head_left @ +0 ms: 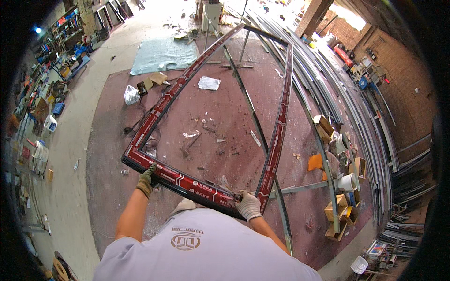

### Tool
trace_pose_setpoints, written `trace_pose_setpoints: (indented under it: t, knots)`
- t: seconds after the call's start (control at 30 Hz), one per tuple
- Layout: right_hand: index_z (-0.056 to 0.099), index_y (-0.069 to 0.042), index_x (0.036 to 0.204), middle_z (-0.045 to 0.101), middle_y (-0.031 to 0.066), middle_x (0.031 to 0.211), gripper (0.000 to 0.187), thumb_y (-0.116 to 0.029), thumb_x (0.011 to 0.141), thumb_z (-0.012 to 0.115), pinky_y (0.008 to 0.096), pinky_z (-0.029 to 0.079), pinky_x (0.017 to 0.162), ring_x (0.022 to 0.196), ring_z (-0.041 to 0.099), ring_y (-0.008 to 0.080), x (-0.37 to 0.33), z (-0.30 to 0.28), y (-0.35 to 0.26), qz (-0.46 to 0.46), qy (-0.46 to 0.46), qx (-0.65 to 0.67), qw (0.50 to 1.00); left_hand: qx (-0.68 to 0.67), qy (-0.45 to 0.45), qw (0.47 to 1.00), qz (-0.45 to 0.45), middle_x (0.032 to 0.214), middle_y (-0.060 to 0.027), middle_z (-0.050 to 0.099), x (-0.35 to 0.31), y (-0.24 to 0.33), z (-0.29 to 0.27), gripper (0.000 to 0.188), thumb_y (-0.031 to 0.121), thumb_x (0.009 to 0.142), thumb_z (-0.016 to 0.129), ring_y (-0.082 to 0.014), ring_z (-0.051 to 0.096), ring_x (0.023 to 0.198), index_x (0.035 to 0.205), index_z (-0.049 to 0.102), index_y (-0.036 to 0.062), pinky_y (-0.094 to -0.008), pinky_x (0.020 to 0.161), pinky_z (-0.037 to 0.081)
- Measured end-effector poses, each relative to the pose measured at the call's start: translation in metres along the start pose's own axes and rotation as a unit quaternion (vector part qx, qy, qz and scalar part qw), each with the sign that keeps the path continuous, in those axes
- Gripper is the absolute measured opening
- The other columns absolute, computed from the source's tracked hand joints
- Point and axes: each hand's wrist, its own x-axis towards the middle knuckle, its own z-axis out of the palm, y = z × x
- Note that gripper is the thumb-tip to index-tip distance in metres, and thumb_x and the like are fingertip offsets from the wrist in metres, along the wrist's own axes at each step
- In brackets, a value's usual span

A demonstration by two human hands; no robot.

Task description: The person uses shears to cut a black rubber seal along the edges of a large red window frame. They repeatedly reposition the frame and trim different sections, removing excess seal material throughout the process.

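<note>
A large four-sided window frame (190, 183), covered in red printed film with dark edges, stretches away from my body. My left hand (146, 182), in a dark greenish glove, is closed round its near bar close to the left corner. Near the right corner, my right hand (248, 206) in a pale knit glove grips the same bar. Its fingertips sit at the inner edge, and whether a small dark item is under them I cannot tell. Beneath the frame's right part runs a metal stand with long dark rails (246, 96); contact between them is hard to make out.
Long metal profiles (323, 89) lie stacked along the right. Cardboard boxes (340, 210) and a white bucket (347, 182) stand by the rails. A hammer-like tool (188, 149) and scraps litter the red floor sheet. Crowded shelves (61, 65) line the left; a pale blue sheet (161, 55) lies farther off.
</note>
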Motion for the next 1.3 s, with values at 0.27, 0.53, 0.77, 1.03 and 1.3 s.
trace_pose_setpoints:
  t: [0.27,0.53,0.77,1.03,1.3]
  knots:
    - [0.064,-0.012,0.127,0.072,0.0146,0.114,0.057,-0.042,0.08,0.076,0.0417,0.054,0.093,0.108,0.068,0.0314,0.013,0.009,-0.001,0.027,0.057,0.081,0.995,0.011,0.021,0.996,0.081,0.104,-0.0078,0.069,0.014,0.014,0.05,0.07,0.037,0.07,0.094,-0.0238,0.067,0.081,0.123,0.064,0.0016,-0.0379,0.068,0.058]
    - [0.067,-0.015,0.119,0.073,0.0185,0.102,0.038,-0.036,0.087,0.07,0.0464,0.055,0.086,0.096,0.069,0.038,0.061,0.038,0.008,0.01,0.159,0.039,0.986,0.057,-0.058,0.988,0.129,0.096,-0.0033,0.069,0.042,0.023,0.093,0.041,0.035,0.084,0.081,-0.0203,0.065,0.087,0.109,0.071,0.0053,-0.0343,0.078,0.053]
    - [0.062,-0.008,0.119,0.073,0.016,0.105,0.045,-0.039,0.089,0.075,0.0435,0.054,0.084,0.098,0.069,0.035,0.062,0.051,0.03,0.004,0.12,0.079,0.99,0.222,0.054,0.931,0.286,0.116,-0.0219,0.065,0.032,-0.046,0.064,0.076,0.048,0.08,0.083,-0.0307,0.065,0.099,0.13,0.053,-0.0017,-0.0454,0.087,0.055]
    - [0.06,0.002,0.119,0.072,0.0144,0.106,0.064,-0.051,0.087,0.076,0.0395,0.051,0.086,0.095,0.067,0.0285,0.068,0.042,0.043,-0.009,0.08,0.233,0.969,0.641,0.014,0.767,-0.042,0.148,-0.0267,0.049,-0.093,-0.208,-0.165,0.096,0.057,0.079,0.074,-0.0395,0.049,0.136,0.151,0.04,0.0037,-0.0442,0.113,0.04]
    - [0.063,0.001,0.108,0.071,0.0087,0.098,0.04,-0.034,0.093,0.074,0.0348,0.05,0.085,0.091,0.064,0.0214,0.073,0.05,0.001,-0.185,0.088,0.365,0.908,0.524,0.152,0.818,-0.181,0.147,-0.0278,0.049,-0.269,-0.297,-0.316,0.096,0.064,0.081,0.07,-0.041,0.046,0.139,0.147,0.046,-0.0018,-0.0451,0.115,0.037]
